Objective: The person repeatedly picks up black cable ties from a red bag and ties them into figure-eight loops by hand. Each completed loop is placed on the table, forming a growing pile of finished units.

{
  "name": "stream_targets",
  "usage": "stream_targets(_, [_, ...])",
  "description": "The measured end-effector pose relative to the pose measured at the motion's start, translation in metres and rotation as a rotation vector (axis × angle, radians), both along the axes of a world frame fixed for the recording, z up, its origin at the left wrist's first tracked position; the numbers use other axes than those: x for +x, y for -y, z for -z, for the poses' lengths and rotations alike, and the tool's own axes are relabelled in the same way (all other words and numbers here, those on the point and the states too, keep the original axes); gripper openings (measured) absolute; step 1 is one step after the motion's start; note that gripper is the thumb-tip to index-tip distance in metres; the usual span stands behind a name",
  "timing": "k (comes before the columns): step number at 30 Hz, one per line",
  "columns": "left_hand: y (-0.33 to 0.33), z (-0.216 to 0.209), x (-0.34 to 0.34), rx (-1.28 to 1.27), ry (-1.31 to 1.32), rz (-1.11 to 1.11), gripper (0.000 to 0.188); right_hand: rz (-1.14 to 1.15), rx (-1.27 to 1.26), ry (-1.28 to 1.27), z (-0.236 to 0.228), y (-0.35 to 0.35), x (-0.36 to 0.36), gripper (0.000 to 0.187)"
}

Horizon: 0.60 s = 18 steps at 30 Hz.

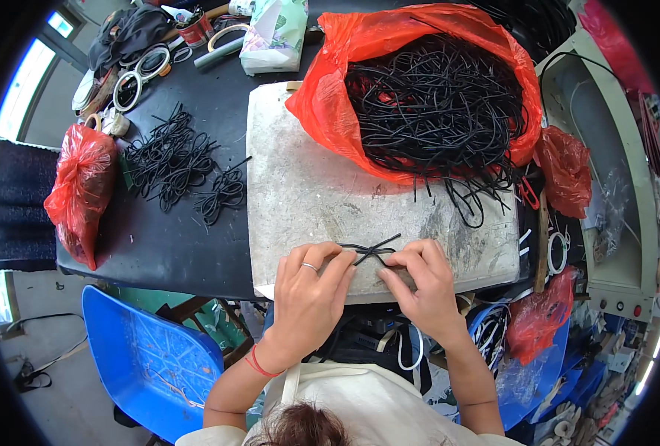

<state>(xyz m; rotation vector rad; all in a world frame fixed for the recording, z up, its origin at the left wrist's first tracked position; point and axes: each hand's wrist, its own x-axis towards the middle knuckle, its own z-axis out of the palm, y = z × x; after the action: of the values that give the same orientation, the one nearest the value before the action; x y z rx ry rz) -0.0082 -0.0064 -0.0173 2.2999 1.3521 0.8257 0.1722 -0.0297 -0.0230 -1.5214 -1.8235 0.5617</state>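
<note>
Between my two hands a black cord (373, 250) is looped and crossed over itself in a bow shape, just above the near part of a worn whitish board (285, 208). My left hand (311, 286) pinches one loop between thumb and fingers; a ring is on one finger. My right hand (421, 282) pinches the opposite loop, thumb below and fingers above. One loose cord end points up and to the right. Beyond my hands, an open red plastic bag (330, 97) holds a big tangle of black cords (441, 104), some spilling onto the board.
Left of the board, bundled black cords (170, 160) lie on the dark tabletop (166, 245), beside a tied red bag (83, 189). A tissue pack (274, 37) and tape rolls (128, 91) are at the back. Blue chairs (148, 357) stand below the table edge; a grey metal cabinet (605, 163) is at right.
</note>
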Motion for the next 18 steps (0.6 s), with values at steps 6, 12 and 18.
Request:
stream_targets(6, [-0.006, -0.001, -0.002, 0.032, -0.051, 0.064, 0.021, -0.007, 0.012, 0.062, -0.001, 0.001, 0.0, 0.018])
stream_targets(12, [-0.011, -0.004, -0.014, -0.014, 0.027, 0.065, 0.02, -0.006, 0.018, 0.013, -0.004, 0.003, 0.002, 0.018])
stream_targets(18, [-0.002, -0.004, -0.024, 0.012, 0.083, -0.017, 0.017, 0.041, -0.014, -0.083, -0.005, 0.008, 0.009, 0.015])
